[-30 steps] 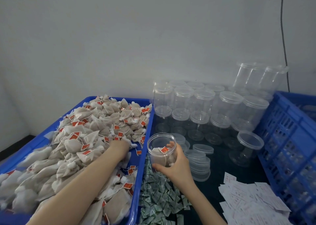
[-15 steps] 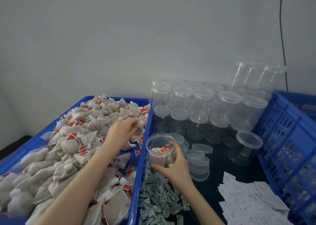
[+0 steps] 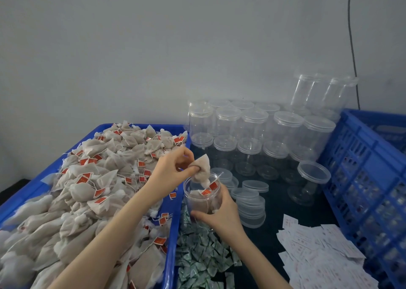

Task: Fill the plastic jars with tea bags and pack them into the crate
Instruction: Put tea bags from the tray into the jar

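Observation:
My right hand (image 3: pixel 222 214) grips an open clear plastic jar (image 3: pixel 198 200) that holds a few tea bags with red tags. My left hand (image 3: pixel 171 167) pinches one tea bag (image 3: pixel 202 171) right over the jar's mouth, its lower end dipping inside. A heap of tea bags (image 3: pixel 92 189) fills the blue tray (image 3: pixel 173 222) on the left. The blue crate (image 3: pixel 364 170) stands at the right.
Rows of lidded empty jars (image 3: pixel 252 134) stand at the back, one jar (image 3: pixel 307 183) nearer the crate. Stacked clear lids (image 3: pixel 250 209) lie beside the held jar. Green-white sachets (image 3: pixel 202 255) and white paper slips (image 3: pixel 318 255) lie in front.
My left hand lifted out of the tea bag heap with one bag and moved right to the jar's mouth. My right hand kept holding the jar in place.

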The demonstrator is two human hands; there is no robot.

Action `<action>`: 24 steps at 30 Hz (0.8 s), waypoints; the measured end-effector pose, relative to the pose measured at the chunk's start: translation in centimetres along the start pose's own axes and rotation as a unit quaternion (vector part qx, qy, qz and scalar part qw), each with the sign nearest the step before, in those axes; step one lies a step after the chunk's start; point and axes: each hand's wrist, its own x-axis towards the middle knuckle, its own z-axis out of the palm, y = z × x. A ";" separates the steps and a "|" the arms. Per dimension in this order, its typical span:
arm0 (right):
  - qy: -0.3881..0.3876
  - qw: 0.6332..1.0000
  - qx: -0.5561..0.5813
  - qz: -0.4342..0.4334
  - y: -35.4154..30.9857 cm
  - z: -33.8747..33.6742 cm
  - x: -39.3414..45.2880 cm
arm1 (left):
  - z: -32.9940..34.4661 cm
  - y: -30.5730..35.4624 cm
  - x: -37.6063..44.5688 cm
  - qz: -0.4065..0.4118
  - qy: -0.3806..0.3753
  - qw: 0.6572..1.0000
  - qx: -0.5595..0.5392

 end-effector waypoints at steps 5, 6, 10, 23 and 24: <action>0.011 1.000 -0.012 0.008 0.1 0.0 0.2 | 0.4 -0.6 -0.1 0.034 -0.079 0.991 0.107; 0.011 1.000 -0.016 0.009 0.0 0.0 0.2 | 0.5 -0.8 -0.1 0.041 -0.092 0.986 0.133; 0.014 1.000 -0.021 0.011 -0.1 -0.1 0.0 | 0.2 -2.3 0.4 0.009 -0.054 0.982 0.181; 0.014 1.000 -0.024 0.001 -0.1 -0.7 -0.2 | 0.0 -6.9 -1.3 -0.338 -0.415 0.717 0.447; 0.014 1.000 -0.024 -0.001 -0.2 -0.7 -0.2 | 0.2 -7.0 -1.3 -0.328 -0.419 0.715 0.454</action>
